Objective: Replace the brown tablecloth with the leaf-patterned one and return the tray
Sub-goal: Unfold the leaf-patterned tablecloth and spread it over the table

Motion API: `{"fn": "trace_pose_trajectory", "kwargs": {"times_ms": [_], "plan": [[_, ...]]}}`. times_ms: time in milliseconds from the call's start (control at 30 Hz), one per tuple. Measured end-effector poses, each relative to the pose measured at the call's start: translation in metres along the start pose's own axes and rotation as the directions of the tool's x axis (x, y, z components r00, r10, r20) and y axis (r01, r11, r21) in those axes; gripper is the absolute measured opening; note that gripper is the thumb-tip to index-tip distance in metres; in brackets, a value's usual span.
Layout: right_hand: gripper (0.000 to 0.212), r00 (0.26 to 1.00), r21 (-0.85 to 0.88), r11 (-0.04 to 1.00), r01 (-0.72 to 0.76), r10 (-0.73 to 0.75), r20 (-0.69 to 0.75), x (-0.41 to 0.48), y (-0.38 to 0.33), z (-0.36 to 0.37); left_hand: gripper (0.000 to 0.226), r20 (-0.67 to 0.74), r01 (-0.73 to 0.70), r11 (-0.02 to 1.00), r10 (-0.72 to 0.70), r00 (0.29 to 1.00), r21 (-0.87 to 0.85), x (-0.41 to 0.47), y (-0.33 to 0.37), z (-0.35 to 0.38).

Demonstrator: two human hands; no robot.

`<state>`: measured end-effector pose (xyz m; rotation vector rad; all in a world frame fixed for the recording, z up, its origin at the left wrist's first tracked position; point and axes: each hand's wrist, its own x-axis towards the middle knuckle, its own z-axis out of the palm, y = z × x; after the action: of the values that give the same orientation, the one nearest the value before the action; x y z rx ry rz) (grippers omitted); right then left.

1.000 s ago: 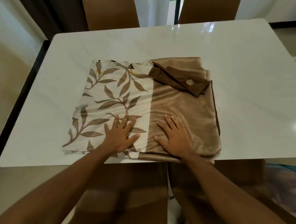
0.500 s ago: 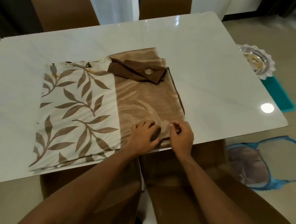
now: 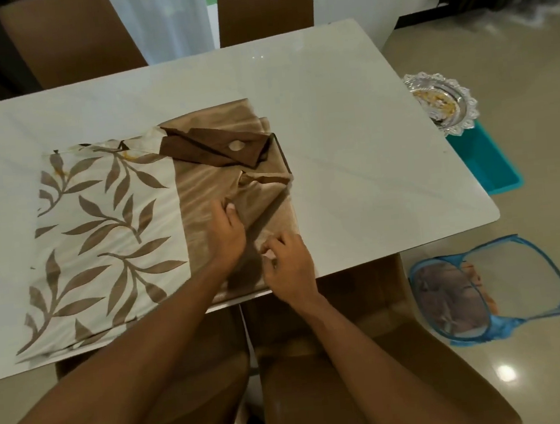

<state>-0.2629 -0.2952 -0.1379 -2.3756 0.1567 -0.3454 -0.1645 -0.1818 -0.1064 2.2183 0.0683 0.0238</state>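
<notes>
The folded leaf-patterned tablecloth (image 3: 102,229), cream with brown leaves and a tan satin band, lies on the white marble table (image 3: 348,119) near its front edge. My left hand (image 3: 225,230) grips a raised fold of the tan band and lifts it. My right hand (image 3: 288,264) pinches the same top layer at the cloth's near right corner. A dark brown folded flap (image 3: 211,148) lies across the far end of the tan band. The silver tray (image 3: 442,105) with food scraps sits past the table's right edge on a teal bin.
A teal plastic bin (image 3: 486,164) stands on the floor to the right. A blue mesh hamper (image 3: 484,291) holding brown cloth lies on the floor near right. Brown chairs stand behind the table (image 3: 67,37) and below my arms (image 3: 371,357).
Both hands went from lying flat on the cloth to gripping its tan top layer at the near right, which now rises in a fold. The view swung right, showing tray, bin and hamper.
</notes>
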Motion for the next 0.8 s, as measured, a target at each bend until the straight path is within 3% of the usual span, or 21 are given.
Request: {"fn": "trace_pose_trajectory", "kwargs": {"times_ms": [100, 200, 300, 367, 500, 600, 700, 767, 800], "plan": [[0.041, 0.972, 0.043, 0.999, -0.008, -0.002, 0.233, 0.021, -0.02, 0.029, 0.016, -0.145, 0.137, 0.988, -0.146, 0.979, -0.072, 0.027, -0.003, -0.025], [0.063, 0.914, -0.134, 0.991, -0.003, 0.057, 0.402, 0.026, -0.022, 0.058, 0.038, -0.123, 0.253, 0.946, -0.281, 0.952, -0.201, 0.056, -0.017, -0.058], [0.068, 0.917, -0.255, 0.965, 0.067, 0.041, 0.397, 0.02, -0.01, 0.067, 0.051, -0.017, 0.215, 0.975, -0.214, 0.977, 0.049, 0.076, -0.04, -0.098], [0.066, 0.932, -0.277, 0.958, 0.071, 0.036, 0.361, 0.02, -0.007, 0.068, 0.046, -0.051, 0.194, 0.959, -0.188, 0.981, 0.204, 0.084, -0.064, -0.128], [0.063, 0.944, -0.346, 0.938, 0.029, 0.088, 0.319, 0.022, 0.0, 0.054, 0.041, -0.289, 0.337, 0.933, -0.289, 0.913, 0.13, 0.09, -0.106, -0.195], [0.058, 0.93, -0.34, 0.936, -0.084, 0.197, 0.31, 0.031, -0.009, 0.049, 0.037, -0.47, 0.496, 0.868, -0.434, 0.769, 0.01, 0.081, -0.139, -0.242], [0.046, 0.949, -0.292, 0.939, -0.181, 0.245, 0.198, 0.043, -0.041, 0.059, 0.037, -0.623, 0.593, 0.783, -0.562, 0.544, -0.189, 0.068, -0.169, -0.276], [0.04, 0.974, -0.279, 0.957, -0.084, 0.138, 0.179, 0.049, -0.064, 0.075, 0.038, -0.712, 0.703, 0.683, -0.594, 0.374, -0.201, 0.061, -0.18, -0.286], [0.038, 0.978, -0.264, 0.964, -0.03, 0.082, 0.189, 0.051, -0.073, 0.083, 0.039, -0.757, 0.751, 0.643, -0.564, 0.33, -0.152, 0.056, -0.182, -0.284]]}}
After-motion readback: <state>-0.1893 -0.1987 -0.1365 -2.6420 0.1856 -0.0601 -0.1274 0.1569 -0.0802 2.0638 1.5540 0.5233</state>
